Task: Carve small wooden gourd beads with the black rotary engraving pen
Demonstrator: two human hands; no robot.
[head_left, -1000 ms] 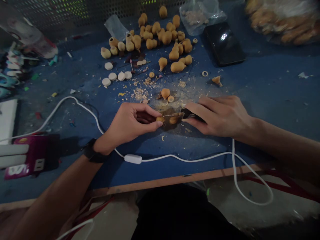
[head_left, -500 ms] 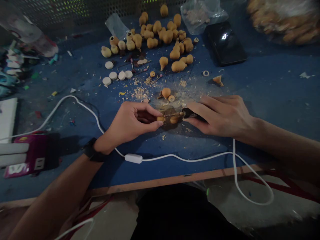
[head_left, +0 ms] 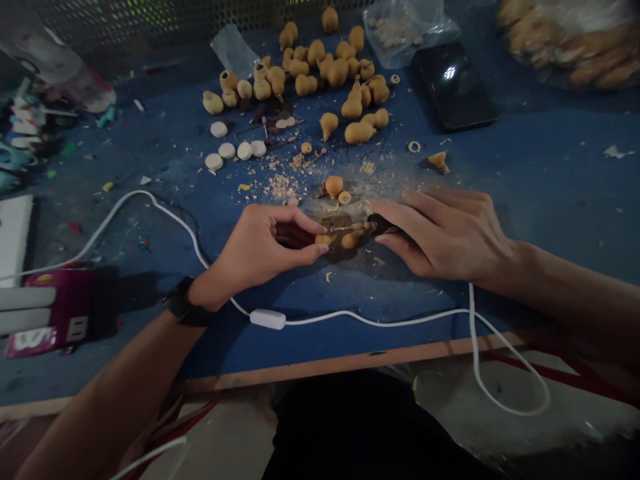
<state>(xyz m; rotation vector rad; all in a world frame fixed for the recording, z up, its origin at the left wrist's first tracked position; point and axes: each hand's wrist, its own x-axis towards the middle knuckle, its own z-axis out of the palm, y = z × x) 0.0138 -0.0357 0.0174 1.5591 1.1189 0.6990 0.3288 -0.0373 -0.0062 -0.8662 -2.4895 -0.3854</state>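
My left hand (head_left: 283, 243), with a dark band on its wrist, pinches a small tan gourd (head_left: 349, 239) between thumb and fingers. The gourd lies sideways, low over the blue table. My right hand (head_left: 445, 233) is wrapped round a black-bodied rotary tool (head_left: 383, 225), most of it hidden by the fingers. Its thin metal shaft points left along the upper side of the gourd; whether the tip touches cannot be told. Just beyond the hands sit a cut gourd (head_left: 334, 186) and a pale ring-shaped piece (head_left: 345, 198).
Several gourds (head_left: 336, 72) cluster at the back. White discs (head_left: 245, 151) and shavings (head_left: 281, 188) lie ahead. A black phone-like slab (head_left: 453, 87) is back right, a purple box (head_left: 55, 310) at left. A white cord (head_left: 380, 324) runs along the front edge.
Both hands keep their grips on the gourd and the rotary tool. My right hand has shifted slightly right and down; the view has drifted a little.
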